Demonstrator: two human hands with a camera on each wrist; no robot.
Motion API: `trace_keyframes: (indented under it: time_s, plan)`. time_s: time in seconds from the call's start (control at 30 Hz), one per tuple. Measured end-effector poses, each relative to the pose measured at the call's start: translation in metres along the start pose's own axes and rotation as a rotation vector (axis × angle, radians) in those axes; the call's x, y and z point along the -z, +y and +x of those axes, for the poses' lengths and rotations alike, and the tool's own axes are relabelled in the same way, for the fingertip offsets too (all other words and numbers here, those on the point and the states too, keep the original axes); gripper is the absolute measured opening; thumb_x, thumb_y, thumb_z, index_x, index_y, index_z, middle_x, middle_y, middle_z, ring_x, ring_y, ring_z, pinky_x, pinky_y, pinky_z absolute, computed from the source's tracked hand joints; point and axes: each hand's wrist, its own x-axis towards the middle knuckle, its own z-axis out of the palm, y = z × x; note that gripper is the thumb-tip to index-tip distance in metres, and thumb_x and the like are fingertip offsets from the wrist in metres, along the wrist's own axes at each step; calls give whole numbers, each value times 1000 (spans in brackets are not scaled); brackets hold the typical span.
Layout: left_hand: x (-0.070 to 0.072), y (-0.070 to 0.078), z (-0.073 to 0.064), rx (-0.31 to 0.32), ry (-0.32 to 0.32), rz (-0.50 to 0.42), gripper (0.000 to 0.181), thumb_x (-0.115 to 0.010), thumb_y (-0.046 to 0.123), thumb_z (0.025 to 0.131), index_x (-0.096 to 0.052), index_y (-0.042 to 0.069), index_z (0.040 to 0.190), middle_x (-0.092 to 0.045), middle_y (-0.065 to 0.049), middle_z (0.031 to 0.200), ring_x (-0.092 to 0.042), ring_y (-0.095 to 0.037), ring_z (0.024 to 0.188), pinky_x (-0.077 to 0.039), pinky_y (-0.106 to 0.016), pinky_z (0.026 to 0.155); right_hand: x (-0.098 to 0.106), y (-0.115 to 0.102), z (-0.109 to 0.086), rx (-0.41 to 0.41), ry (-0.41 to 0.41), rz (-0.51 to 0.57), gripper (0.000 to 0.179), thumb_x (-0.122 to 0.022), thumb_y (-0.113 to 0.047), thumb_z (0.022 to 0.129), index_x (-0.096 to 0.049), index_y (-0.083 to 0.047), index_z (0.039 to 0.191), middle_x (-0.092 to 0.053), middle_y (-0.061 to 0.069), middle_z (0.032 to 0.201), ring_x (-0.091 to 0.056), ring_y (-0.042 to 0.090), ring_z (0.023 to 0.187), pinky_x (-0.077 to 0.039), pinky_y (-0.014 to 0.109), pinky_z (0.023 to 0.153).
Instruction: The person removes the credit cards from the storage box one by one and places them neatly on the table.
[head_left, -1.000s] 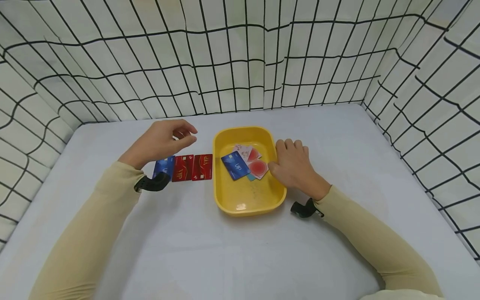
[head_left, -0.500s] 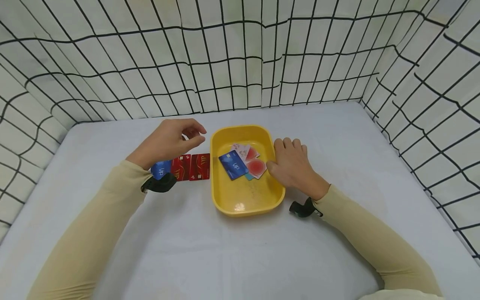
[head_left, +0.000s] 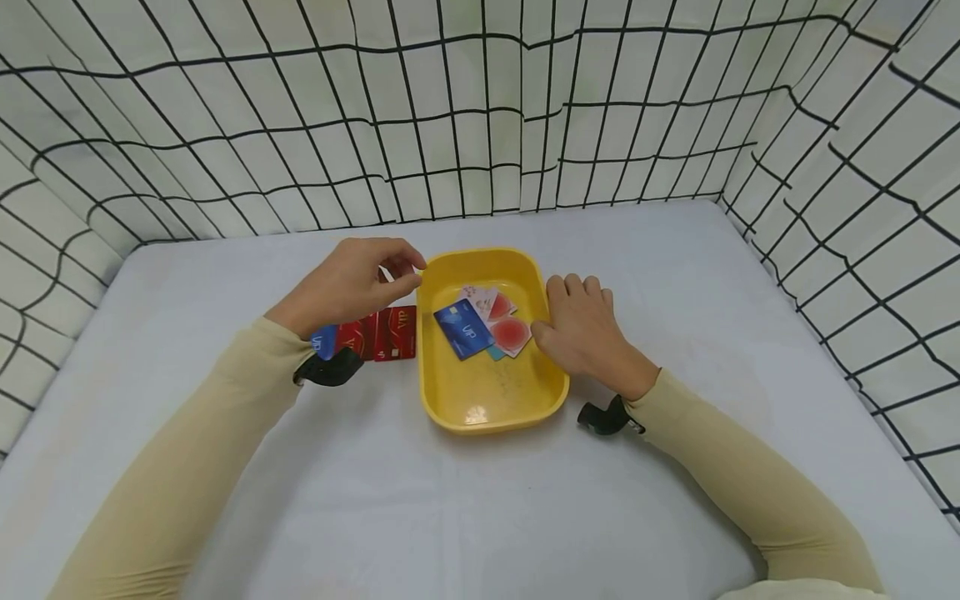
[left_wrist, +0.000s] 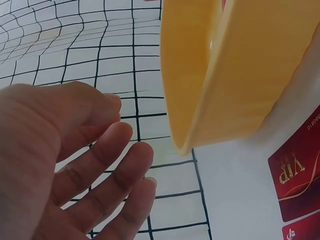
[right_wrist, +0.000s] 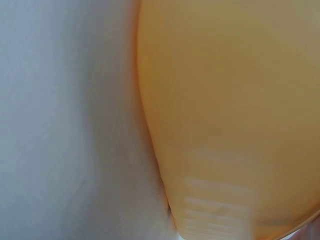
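My right hand (head_left: pixel 588 333) grips the right rim of a yellow plastic tray (head_left: pixel 487 404), its thumb over the edge; in the right wrist view the tray's outer wall (right_wrist: pixel 230 100) fills most of the picture. My left hand (head_left: pixel 360 279) hovers at the tray's upper left rim with loosely bent fingers and nothing between them. The left wrist view has these fingers (left_wrist: pixel 125 175) just apart from the rim. Inside the tray, a blue VIP card (head_left: pixel 463 329) lies over pink-patterned cards (head_left: pixel 510 335) and a teal one (head_left: pixel 496 353).
Left of the tray, two red VIP cards (head_left: pixel 395 333) lie side by side on the white table (head_left: pixel 465 508). Beside them is a blue card (head_left: pixel 324 342), partly hidden by my left wrist and its black camera mount (head_left: pixel 328 367). Black wire grid (head_left: pixel 450 108) walls the back and sides.
My left hand has moved right, from over the cards to the tray's left rim, and its wrist now covers more of the blue card. The right hand keeps its hold on the tray.
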Motion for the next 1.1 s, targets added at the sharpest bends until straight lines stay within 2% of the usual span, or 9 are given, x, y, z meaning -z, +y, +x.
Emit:
trace_keyframes:
  time_s: [0.3,0.53,0.9,1.1]
  plan:
    - [-8,5,10,-55,-35,-8,29,-69,22,99,-69,9,125,-73,-10,110,-65,-23,99,-62,-41,90,1,1,0,5,9,5,30,-48,-30,92,-48,-5,109,-45,11,95,-36,33,92,-24,41,77]
    - [-16,8,18,-82,-79,-29,33,-74,17,95,-68,9,127,-72,-10,112,-64,-23,106,-60,-45,98,2,2,0,-2,3,3,32,-49,-31,92,-49,-5,111,-45,11,95,-37,32,94,-25,41,79]
    - [-27,11,30,-115,-173,-38,41,-75,7,92,-65,11,132,-69,-12,120,-62,-25,113,-60,-42,99,1,3,0,-2,3,0,31,-48,-29,92,-49,-5,111,-46,11,96,-38,32,95,-27,42,80]
    - [-36,12,38,-166,-229,-37,40,-75,5,92,-66,9,131,-70,-11,122,-63,-26,115,-57,-45,104,1,3,0,4,7,1,31,-48,-29,92,-49,-5,111,-46,11,96,-38,32,95,-27,41,79]
